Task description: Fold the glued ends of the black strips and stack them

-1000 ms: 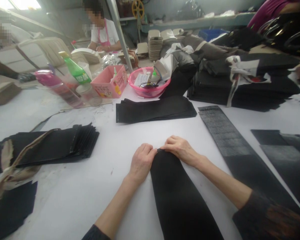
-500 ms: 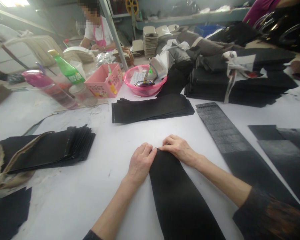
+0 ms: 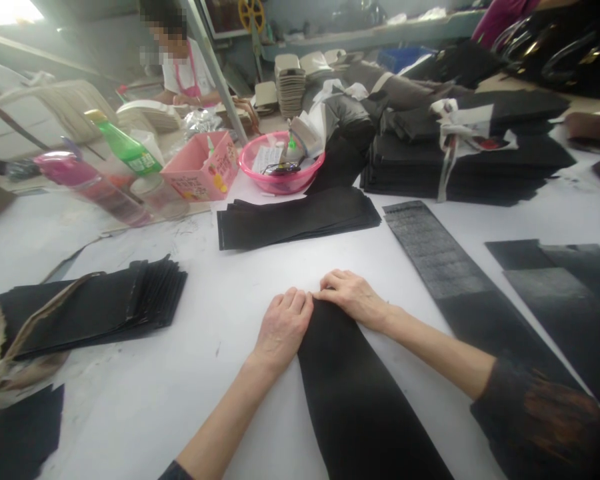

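Note:
A long black strip of sheet material (image 3: 360, 393) runs from the table's front edge up to both hands. My left hand (image 3: 284, 327) is closed at the strip's far left corner, fingers curled and pressed together. At the same far end, my right hand (image 3: 353, 297) pinches the edge with thumb and fingertips. The two hands almost touch there, and the fingers hide the very edge. To the right lies a second long black strip (image 3: 460, 307) with a greyish far part. Behind the hands rests a stack of black strips (image 3: 295, 217).
A tied pile of black pieces (image 3: 80, 300) lies left. At the back are a pink box (image 3: 200, 167), a pink basin (image 3: 280, 180), a green bottle (image 3: 125, 143) and a large tied black stack (image 3: 470, 167). Black pieces (image 3: 560, 293) lie right. A person (image 3: 187, 73) sits beyond.
The view has shifted slightly, so the background sits a little further left. Both hands stay at the strip's far end; my left fingers have curled a little more.

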Demonstrator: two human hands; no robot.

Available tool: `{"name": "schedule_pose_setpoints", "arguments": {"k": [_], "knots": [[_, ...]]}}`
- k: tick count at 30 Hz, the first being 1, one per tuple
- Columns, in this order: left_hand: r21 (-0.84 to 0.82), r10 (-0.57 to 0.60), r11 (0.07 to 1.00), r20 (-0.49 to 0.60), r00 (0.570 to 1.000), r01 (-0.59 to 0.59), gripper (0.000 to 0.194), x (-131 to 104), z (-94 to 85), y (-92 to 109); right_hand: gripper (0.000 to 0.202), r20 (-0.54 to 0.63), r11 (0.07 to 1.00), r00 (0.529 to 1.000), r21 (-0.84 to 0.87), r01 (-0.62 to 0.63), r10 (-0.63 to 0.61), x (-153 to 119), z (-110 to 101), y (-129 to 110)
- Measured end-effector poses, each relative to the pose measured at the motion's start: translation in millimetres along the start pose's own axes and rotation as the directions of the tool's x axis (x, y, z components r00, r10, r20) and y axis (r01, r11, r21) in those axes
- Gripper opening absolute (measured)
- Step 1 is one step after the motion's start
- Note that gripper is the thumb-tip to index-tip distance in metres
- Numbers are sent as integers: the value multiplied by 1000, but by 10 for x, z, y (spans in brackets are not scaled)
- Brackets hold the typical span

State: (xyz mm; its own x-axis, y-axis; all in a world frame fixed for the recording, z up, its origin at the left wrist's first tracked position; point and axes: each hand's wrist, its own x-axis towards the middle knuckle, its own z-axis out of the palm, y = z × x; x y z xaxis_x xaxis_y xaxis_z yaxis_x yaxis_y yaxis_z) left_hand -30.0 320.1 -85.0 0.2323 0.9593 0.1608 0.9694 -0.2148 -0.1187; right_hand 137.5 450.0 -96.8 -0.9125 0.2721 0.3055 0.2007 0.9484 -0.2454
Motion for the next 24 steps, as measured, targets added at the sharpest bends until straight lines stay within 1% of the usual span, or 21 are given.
{"name": "schedule_pose_setpoints", "arguments": {"k": [6, 9, 12, 16, 21, 24], "knots": [[72, 5, 997, 41, 999, -8, 32, 3, -16, 14, 21, 42, 1000, 999, -18, 19, -19, -15, -57, 107], [62, 3, 998, 58, 998, -6, 36, -3, -14, 5, 22, 66, 999, 998, -28, 22, -20, -4, -75, 107], [48, 13, 999, 70, 997, -17, 40, 5, -20, 5, 22, 67, 999, 998, -34, 15, -13, -3, -70, 89], [85, 29, 996, 87, 996, -37, 39, 37, -45, 31, 22, 60, 998, 998, -63, 19, -15, -8, -66, 96], [129, 36, 990, 100, 994, -49, 37, 52, -68, 51, 22, 89, 994, 994, -84, 73, -65, -21, -126, 189], [133, 30, 990, 99, 995, -43, 40, 50, -69, 47, 21, 79, 994, 994, -80, 78, -71, -46, -143, 233]]}}
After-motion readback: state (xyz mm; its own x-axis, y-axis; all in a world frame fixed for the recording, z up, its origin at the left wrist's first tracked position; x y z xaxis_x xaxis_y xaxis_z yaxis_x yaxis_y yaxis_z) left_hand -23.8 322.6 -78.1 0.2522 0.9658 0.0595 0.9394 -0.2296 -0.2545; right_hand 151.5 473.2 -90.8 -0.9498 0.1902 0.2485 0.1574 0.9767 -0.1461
